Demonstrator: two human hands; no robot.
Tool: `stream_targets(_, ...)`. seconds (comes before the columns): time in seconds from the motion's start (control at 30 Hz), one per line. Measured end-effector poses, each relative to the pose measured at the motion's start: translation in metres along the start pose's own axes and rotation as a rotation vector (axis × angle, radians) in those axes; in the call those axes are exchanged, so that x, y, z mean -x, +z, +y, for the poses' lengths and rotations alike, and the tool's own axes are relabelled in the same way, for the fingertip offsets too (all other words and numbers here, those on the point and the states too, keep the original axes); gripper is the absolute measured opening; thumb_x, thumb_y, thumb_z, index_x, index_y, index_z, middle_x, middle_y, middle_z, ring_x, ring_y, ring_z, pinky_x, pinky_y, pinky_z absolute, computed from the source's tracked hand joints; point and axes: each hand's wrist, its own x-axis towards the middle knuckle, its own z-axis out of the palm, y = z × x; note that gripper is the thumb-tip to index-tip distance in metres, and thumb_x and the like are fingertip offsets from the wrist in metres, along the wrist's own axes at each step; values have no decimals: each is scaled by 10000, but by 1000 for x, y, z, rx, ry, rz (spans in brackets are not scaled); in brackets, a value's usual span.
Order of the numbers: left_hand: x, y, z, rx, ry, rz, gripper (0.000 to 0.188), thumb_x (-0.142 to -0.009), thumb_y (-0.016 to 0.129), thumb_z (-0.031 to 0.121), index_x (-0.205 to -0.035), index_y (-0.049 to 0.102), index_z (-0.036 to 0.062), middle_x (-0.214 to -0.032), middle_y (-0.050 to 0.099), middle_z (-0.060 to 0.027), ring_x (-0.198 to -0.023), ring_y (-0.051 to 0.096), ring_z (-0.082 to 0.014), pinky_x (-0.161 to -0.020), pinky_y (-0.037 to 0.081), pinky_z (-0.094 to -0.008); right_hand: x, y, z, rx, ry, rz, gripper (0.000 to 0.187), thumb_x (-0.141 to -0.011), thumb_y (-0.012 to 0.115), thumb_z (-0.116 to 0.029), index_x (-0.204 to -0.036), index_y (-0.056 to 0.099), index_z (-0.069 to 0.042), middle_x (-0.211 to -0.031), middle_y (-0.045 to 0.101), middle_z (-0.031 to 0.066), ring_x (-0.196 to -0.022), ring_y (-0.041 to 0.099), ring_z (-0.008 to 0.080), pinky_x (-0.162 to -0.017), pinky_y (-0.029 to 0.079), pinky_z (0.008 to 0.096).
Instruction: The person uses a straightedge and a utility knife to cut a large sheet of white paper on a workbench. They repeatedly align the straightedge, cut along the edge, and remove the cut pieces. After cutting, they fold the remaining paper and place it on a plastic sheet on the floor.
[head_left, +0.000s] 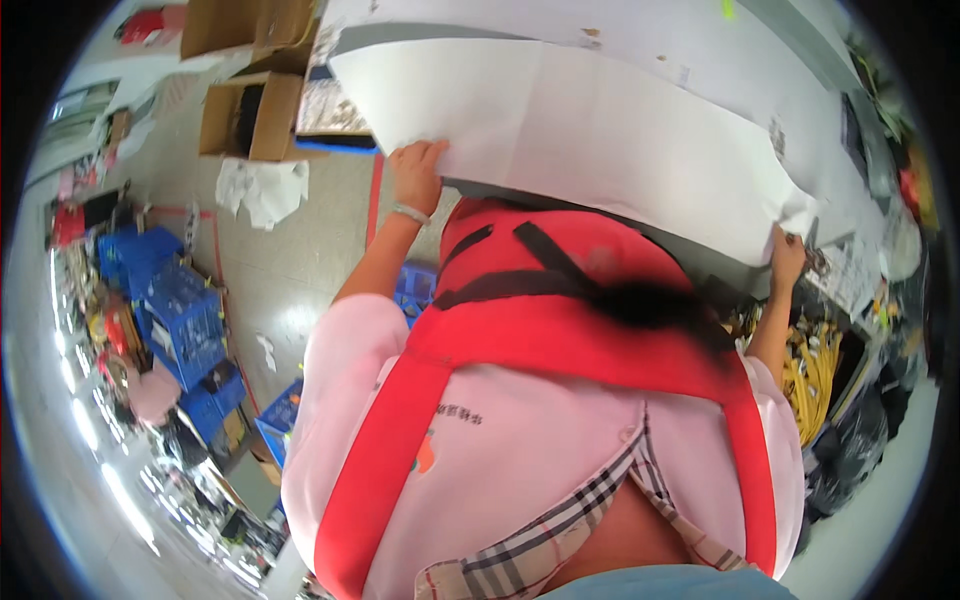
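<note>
Room: workshop floor (300, 270), pale and glossy, with cardboard boxes (250, 110) at upper left, blue crates (175, 320) at left, crumpled white paper (265, 190) on the ground.
Worker: pink top, red straps, seen from above.
Sheet: large white sheet (590, 140), held up in front of the body; long axis runs left to right, sloping down toward the right.
Left hand (415, 170): at the sheet's lower left edge, fingers curled together over the edge, clamped on it; wristband below.
Right hand (788, 255): at the lower right corner, fingers closed on the corner.
Relation: sheet lies above and ahead of both hands; each holds one end, well apart.
Right side: yellow cables (815, 375) in a bin.
</note>
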Motion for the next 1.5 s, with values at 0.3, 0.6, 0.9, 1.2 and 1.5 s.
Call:
stream_targets(0.3, -19, -28, 11, 394, -45, -254, 582, -723, 586, -58, -1291, 597, 70, -1301, 555, -195, -1254, 505, -387, -1067, 403, -467, 13, -54, -42, -176, 260, -79, 484, -843, 736, -486, -868, 680, -6, -699, 671, 98, -580, 642, 198, -560, 527, 324)
stream_targets(0.6, -25, 2, 41, 225, -20, -149, 562, -855, 692, 134, -1390, 529, 79, -1462, 442, -227, -1349, 427, -408, -1097, 365, -485, 0, -69, 3, -49, 160, 724, 555, -821, 754, -469, -1146, 661, -28, -884, 701, 105, -825, 658, 257, -770, 508, 351)
stream_targets(0.9, -20, 3, 54, 211, -83, -165, 635, -816, 703, 94, -1414, 492, 74, -1497, 387, -228, -1383, 376, -405, -1119, 333, -493, 7, -92, 50, -142, 91, 386, 498, -823, 734, -434, -1073, 705, -4, -898, 716, 211, -846, 691, 369, -782, 529, 401)
stream_targets(1.2, -22, 2, 77, 197, -64, -191, 660, -822, 646, 14, -1440, 415, -16, -1508, 358, -255, -1402, 344, -422, -1162, 288, -468, -53, -87, 169, -1217, 602, 419, 476, -918, 716, -380, -1212, 607, -22, -1109, 616, 87, -906, 612, 188, -768, 566, 328)
stream_targets(1.5, -24, 12, 95, 245, -72, -319, 681, -869, 616, 60, -1491, 345, -9, -1576, 264, -245, -1468, 243, -399, -1210, 217, -438, -141, -29, 144, -884, 420, 560, 975, -809, 783, -507, -1470, 319, 39, -1250, 576, 178, -1119, 555, 223, -902, 492, 321)
